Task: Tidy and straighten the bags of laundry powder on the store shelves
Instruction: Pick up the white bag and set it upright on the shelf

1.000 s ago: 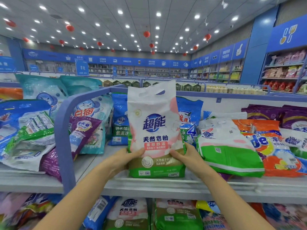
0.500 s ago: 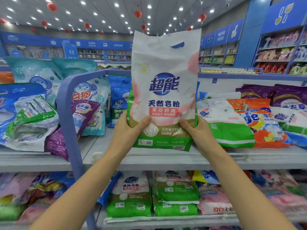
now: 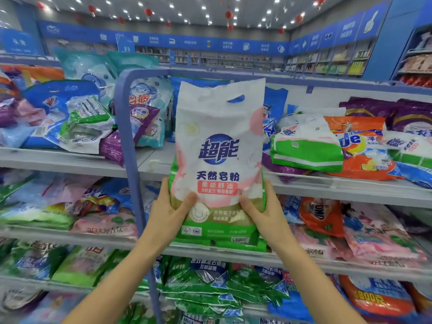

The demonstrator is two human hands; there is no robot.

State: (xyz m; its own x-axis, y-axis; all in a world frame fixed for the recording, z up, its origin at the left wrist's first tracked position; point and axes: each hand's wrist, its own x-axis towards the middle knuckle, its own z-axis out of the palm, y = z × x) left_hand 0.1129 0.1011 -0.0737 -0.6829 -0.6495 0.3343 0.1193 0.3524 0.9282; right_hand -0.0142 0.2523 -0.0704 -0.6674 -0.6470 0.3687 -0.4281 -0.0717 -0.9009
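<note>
The white, pink and green bag (image 3: 218, 160) of laundry powder stands in the centre of the frame, held in front of the shelving. It is upright with its long axis vertical: the handle cut-out is at the top, the green base at the bottom, and the printed front faces the camera. The left hand (image 3: 168, 213) grips its lower left edge and the right hand (image 3: 264, 216) its lower right edge, each with the thumb pressed on the front and the fingers wrapped behind. The bag's base overlaps the front edge of the middle shelf (image 3: 58, 237); whether it touches cannot be told. The top shelf (image 3: 70, 160) is split by a blue divider frame (image 3: 131, 160). Left of it, teal bags (image 3: 88, 66) lean at the back and blue, green and purple bags are piled loosely at angles. Right of it, a green and white bag (image 3: 306, 146) lies flat, touching an orange bag (image 3: 360, 148), with purple bags (image 3: 374, 111) behind near the right edge. The middle shelf holds pink bags (image 3: 105, 225) at left and an orange-red bag (image 3: 320, 216) beside more pink ones at right. The lowest shelf (image 3: 46, 285) carries green bags (image 3: 198, 281) in the centre, lying jumbled.
</note>
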